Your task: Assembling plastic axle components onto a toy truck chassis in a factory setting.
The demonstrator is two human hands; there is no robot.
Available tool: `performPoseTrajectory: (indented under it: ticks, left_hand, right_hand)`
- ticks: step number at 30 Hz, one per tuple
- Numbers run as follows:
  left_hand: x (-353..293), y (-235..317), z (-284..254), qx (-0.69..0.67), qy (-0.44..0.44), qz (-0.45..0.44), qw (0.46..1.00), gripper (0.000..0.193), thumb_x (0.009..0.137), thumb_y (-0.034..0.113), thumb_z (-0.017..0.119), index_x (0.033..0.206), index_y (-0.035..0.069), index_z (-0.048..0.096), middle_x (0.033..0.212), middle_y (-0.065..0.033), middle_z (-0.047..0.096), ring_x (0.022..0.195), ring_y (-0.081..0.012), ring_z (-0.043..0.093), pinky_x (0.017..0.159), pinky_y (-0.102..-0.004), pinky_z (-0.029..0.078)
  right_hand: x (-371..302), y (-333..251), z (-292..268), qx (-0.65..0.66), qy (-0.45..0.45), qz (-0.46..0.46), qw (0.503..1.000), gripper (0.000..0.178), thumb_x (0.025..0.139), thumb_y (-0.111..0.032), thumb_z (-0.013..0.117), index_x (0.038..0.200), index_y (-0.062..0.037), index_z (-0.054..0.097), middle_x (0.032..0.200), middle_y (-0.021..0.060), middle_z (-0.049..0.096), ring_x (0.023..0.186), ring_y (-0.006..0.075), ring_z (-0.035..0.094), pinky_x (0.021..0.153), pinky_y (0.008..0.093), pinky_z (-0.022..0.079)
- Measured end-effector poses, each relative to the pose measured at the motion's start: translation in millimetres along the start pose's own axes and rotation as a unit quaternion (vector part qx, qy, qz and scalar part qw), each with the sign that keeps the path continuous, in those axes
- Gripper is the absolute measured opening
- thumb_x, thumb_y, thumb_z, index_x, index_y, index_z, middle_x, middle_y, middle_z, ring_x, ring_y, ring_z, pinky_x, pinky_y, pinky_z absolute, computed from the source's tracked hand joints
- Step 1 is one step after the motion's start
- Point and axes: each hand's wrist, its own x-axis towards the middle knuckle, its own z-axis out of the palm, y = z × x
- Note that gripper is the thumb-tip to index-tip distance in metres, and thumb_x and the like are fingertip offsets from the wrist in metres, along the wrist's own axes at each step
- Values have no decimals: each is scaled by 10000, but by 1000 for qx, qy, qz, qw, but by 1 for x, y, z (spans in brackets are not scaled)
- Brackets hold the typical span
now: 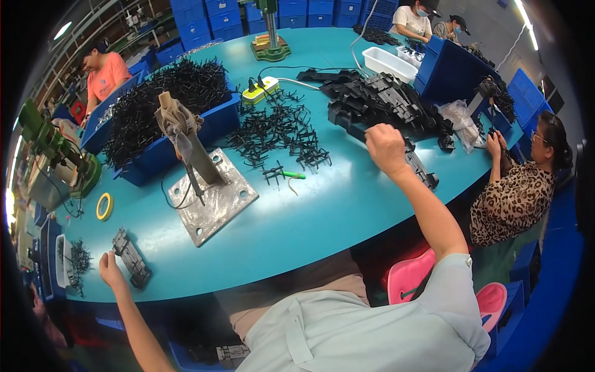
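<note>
At the left front of the table, my left hand (112, 273) is closed, its fingertips pinching the near edge of a long black plastic chassis part (131, 259). Further right, my right hand (385, 149) reaches to the front of a heap of similar black chassis parts (378, 99). Its fingers are curled over the edge of a dark chassis part (348, 126); the fingertips are partly hidden. Another ribbed chassis part (421, 170) lies just beyond my right wrist, at the table's edge.
A metal stand (214, 201) with a cloth-wrapped post rises between my hands. Behind it sits a blue bin (145, 170) of thin black parts; more lie loose (279, 130). A green pen (292, 175), yellow tape roll (105, 206) and power strip (260, 90) lie around. A co-worker (517, 186) sits at right.
</note>
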Motion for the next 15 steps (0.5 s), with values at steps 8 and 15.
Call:
performPoseTrajectory:
  ticks: [8,15]
  left_hand:
    - [-174,132,43,-82,-190,167,964,203,882,68,605,1062,-27,618,901,-59,637,847,-126,592,741,-247,476]
    - [-289,208,98,-235,-613,22,754,491,869,54,602,1337,19,453,1203,-99,563,960,-140,563,834,-279,473]
  right_hand:
    - [28,-38,-59,421,-181,146,877,100,847,-88,590,816,6,602,694,69,559,647,157,521,605,291,428]
    - [16,-153,-72,511,-372,-179,754,59,793,-91,626,783,-37,607,702,105,566,688,305,565,633,374,451]
